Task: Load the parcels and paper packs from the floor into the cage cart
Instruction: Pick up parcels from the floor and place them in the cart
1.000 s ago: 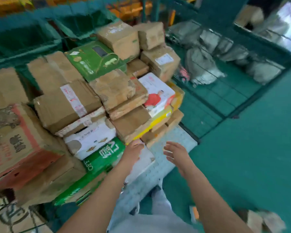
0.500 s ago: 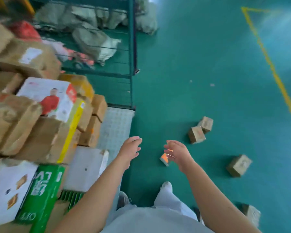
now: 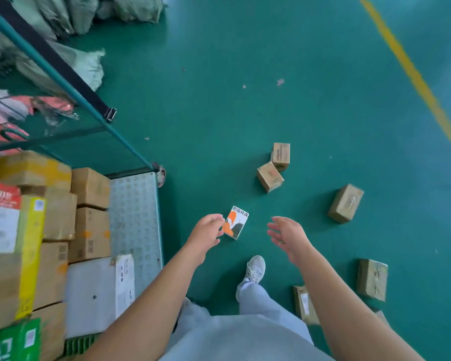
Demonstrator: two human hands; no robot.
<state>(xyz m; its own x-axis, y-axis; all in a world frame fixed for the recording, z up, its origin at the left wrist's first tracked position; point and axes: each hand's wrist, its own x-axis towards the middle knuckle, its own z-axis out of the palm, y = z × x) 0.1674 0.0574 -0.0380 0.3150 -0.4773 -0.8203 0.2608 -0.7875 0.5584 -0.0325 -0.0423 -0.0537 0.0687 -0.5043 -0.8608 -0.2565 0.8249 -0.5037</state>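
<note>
A small orange-and-white printed paper pack [image 3: 236, 222] lies on the green floor [image 3: 245, 113], beside the stacked cage cart [image 3: 134, 217]. The left hand [image 3: 206, 231] is loosely curled, gripping nothing; the right hand [image 3: 288, 234] is spread open. A pickup appears in hand: bending and closing the fingers on the pack is called for.

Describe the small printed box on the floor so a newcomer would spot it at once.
Start at the cage cart piled with parcels on the left, then look right across the green floor. Just past the left hand lies the small printed box. Unlike the plain brown parcels scattered further right, it is white with orange and dark artwork.
</note>
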